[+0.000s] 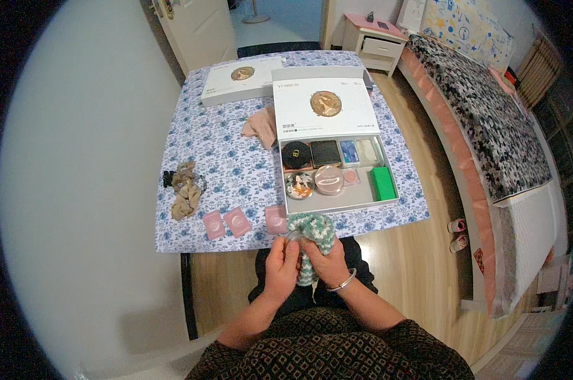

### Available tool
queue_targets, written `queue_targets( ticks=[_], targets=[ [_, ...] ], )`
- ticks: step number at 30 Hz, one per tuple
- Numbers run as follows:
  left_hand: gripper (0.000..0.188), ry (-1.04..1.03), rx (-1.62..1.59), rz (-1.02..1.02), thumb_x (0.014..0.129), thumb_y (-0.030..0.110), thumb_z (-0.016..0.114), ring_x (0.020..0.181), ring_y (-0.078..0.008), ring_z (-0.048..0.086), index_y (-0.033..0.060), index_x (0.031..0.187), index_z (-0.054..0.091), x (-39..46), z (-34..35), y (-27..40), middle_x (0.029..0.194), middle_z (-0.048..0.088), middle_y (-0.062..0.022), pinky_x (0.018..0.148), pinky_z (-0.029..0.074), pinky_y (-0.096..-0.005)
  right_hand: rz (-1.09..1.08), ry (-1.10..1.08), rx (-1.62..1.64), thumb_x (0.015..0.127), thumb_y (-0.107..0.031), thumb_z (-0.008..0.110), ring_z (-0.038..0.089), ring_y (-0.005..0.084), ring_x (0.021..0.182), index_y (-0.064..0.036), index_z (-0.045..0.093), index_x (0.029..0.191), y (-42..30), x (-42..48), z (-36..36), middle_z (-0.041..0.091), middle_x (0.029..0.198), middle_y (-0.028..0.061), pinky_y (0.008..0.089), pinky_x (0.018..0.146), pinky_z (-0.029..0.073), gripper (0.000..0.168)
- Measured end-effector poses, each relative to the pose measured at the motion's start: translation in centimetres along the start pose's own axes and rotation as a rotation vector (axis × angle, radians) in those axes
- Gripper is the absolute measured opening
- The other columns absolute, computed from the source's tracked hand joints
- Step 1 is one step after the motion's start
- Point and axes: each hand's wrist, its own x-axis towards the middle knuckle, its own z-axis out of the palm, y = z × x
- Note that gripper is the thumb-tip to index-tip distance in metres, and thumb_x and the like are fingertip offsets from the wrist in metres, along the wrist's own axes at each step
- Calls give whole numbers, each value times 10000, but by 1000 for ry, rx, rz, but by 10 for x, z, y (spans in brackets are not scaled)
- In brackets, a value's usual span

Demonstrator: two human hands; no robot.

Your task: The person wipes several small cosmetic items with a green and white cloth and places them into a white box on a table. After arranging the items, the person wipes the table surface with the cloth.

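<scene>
My right hand grips a green-and-white fluffy cloth, bunched up, with a fold hanging below the fingers. Beside it my left hand pinches a small clear object against the cloth; its exact kind is hard to tell. Just beyond my hands is an open white cardboard box with its lid tipped back. Inside lie a black round compact, a black square case, a beige cushion compact, a round tin of small hair clips and a green block.
Three pink packets lie along the table's near edge. Scrunchies sit at the left, a pink cloth by the lid, and a closed white box behind. A bed stands to the right.
</scene>
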Motion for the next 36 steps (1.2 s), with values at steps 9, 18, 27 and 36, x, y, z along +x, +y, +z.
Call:
queue_targets(
  ticks=[9,18,27,36],
  targets=[
    [197,-95,95,39,889,220,446,492,-34,382,52,786,437,9,-7,0,602,438,29,437,313,-180,126,-92,154,767,-168,611,532,117,832,-8,507,1004,-3,4,-13,579,922,62,260,747,430,304],
    [191,-138,35,-11,893,229,433,485,-29,385,54,817,416,16,-2,-2,608,456,14,423,311,-166,160,60,202,791,-196,590,525,105,786,-10,538,955,1,3,-11,583,883,35,260,715,428,254],
    [172,-81,13,88,891,208,436,499,-32,397,52,836,386,15,9,-2,618,466,3,435,338,-180,151,131,315,791,-200,593,523,109,751,-16,562,919,2,2,-13,585,838,22,257,680,429,226],
    [214,-89,317,290,854,212,514,555,-97,487,17,906,445,18,-5,-14,637,511,-54,485,384,-236,79,80,201,734,-123,640,541,105,764,-13,574,915,-1,0,-19,596,866,29,258,680,446,221]
  ],
)
